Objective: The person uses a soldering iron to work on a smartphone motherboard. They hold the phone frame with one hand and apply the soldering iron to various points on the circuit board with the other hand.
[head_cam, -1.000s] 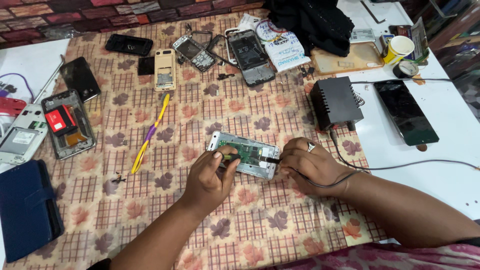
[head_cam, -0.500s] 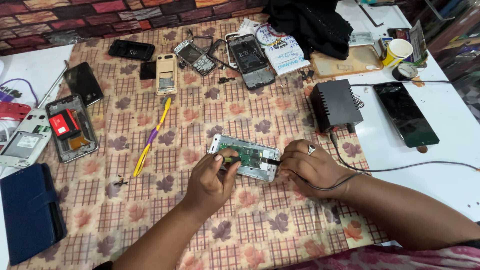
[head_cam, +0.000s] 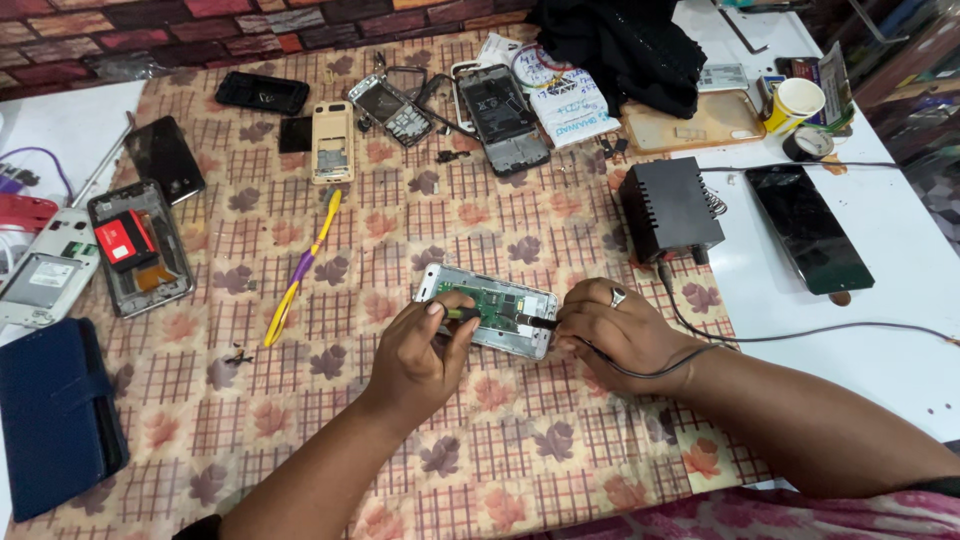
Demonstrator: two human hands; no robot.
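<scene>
The left hand (head_cam: pixel 418 352) pinches a small yellow-tipped tool (head_cam: pixel 462 313) between thumb and forefinger, its tip resting on the green circuit board of an opened white-framed phone (head_cam: pixel 487 309). The right hand (head_cam: pixel 618 335), a ring on one finger, closes its fingers around a dark probe with a black cable (head_cam: pixel 700 345), the point touching the same board from the right end. The phone lies flat on the checked, leaf-patterned tablecloth (head_cam: pixel 300 420), between the two hands; its long axis runs from upper left to lower right, open side up.

Above right stands a black box-shaped power unit (head_cam: pixel 668 207), into which the cable leads. At the far left an open grey phone shell (head_cam: pixel 140 250) holds a red battery (head_cam: pixel 124 240). A yellow paper cup (head_cam: pixel 794 102) stands on the white table (head_cam: pixel 900 330); its contents cannot be seen.
</scene>
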